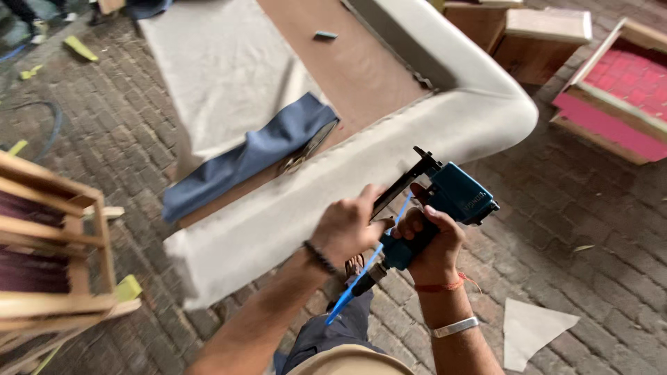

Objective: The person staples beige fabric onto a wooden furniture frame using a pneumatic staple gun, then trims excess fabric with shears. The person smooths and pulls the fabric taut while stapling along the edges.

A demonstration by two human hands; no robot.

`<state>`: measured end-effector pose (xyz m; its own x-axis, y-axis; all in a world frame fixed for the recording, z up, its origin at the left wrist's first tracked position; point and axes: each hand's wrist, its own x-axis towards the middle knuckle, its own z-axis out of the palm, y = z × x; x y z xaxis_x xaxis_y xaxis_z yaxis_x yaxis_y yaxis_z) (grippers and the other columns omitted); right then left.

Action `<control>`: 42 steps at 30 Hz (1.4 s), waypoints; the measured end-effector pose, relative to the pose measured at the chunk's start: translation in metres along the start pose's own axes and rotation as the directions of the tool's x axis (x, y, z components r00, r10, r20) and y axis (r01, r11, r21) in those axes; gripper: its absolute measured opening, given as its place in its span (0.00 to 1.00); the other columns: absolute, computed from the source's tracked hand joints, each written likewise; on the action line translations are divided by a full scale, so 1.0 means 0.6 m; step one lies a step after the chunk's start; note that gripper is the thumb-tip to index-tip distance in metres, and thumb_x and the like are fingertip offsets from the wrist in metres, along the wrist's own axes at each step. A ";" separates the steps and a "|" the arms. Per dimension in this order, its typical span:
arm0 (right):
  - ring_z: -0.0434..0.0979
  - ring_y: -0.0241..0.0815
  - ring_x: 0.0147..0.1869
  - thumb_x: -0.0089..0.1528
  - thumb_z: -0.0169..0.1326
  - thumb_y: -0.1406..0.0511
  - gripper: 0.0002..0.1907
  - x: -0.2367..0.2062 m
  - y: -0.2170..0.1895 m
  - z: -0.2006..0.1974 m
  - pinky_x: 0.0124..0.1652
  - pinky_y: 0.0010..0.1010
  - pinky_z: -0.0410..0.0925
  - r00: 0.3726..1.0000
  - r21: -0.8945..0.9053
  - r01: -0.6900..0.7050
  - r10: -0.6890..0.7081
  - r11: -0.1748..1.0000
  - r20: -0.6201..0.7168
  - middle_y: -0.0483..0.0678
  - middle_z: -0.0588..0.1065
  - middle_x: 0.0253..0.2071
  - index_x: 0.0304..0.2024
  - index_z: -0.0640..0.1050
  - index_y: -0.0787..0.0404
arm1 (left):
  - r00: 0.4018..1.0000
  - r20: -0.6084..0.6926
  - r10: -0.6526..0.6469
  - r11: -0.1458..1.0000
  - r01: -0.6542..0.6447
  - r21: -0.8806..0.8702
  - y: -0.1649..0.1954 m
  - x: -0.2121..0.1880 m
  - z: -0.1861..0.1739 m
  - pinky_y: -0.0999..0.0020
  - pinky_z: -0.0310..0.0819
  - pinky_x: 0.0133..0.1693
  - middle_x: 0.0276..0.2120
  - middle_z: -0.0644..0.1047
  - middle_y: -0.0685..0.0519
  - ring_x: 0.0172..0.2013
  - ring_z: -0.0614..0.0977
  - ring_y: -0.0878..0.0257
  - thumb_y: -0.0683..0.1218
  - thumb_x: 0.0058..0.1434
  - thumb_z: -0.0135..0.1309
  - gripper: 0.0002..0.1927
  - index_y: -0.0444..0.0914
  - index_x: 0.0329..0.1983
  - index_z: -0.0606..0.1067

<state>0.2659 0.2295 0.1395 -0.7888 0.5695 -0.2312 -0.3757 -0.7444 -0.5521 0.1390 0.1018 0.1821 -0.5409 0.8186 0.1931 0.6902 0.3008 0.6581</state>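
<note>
Staple gun [445,208], blue, held in both my hands above the pale upholstered frame [333,187].

From the left: wooden crate [52,243], blue cloth [250,156] on the panel, then my left hand [347,226] pinching the gun's black magazine [403,184], my right hand [431,243] wrapped tight around its handle, and the blue air hose [354,285] trailing down.

I read this as upholstery workshop. Half-covered sofa frame [389,149] lies on brick floor [590,229], bare board and grey padding showing. Blue fabric strip [250,156] draped across it. Wooden frames [55,236] stacked nearby, air stapler [445,208] in hand, fabric offcut [531,326] on ground.
</note>
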 end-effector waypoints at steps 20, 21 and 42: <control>0.65 0.35 0.26 0.56 0.55 0.60 0.26 0.750 -0.138 -0.121 0.35 0.32 0.66 0.946 0.005 -0.261 0.257 0.965 -0.198 0.39 0.63 0.22 0.56 0.76 0.60 | 0.829 0.350 -0.435 0.622 0.558 -0.549 -0.507 0.475 0.200 0.68 0.82 0.33 0.35 0.82 0.53 0.34 0.84 0.66 0.49 0.69 0.52 0.15 0.35 0.53 0.78; 0.64 0.35 0.26 0.57 0.55 0.60 0.23 0.816 -0.124 -0.125 0.35 0.32 0.66 0.934 -0.022 -0.315 0.306 0.949 -0.185 0.39 0.62 0.22 0.54 0.77 0.60 | 0.807 0.332 -0.489 0.636 0.590 -0.498 -0.531 0.495 0.201 0.68 0.82 0.35 0.37 0.83 0.53 0.36 0.85 0.65 0.49 0.67 0.53 0.15 0.36 0.53 0.78; 0.80 0.36 0.41 0.58 0.63 0.68 0.14 1.189 0.080 -0.146 0.42 0.31 0.75 0.950 -0.687 -0.298 0.139 0.662 -0.278 0.45 0.80 0.41 0.46 0.78 0.64 | 0.787 -0.109 -0.608 0.657 0.575 0.488 -0.795 0.965 0.222 0.45 0.59 0.67 0.71 0.62 0.49 0.71 0.61 0.50 0.42 0.60 0.53 0.30 0.45 0.67 0.67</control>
<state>-0.2723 0.6307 -0.1218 -0.6663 0.5352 -0.5193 0.3207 -0.4230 -0.8475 -0.4395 0.4973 -0.1169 -0.8975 0.4076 -0.1684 0.3767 0.9071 0.1879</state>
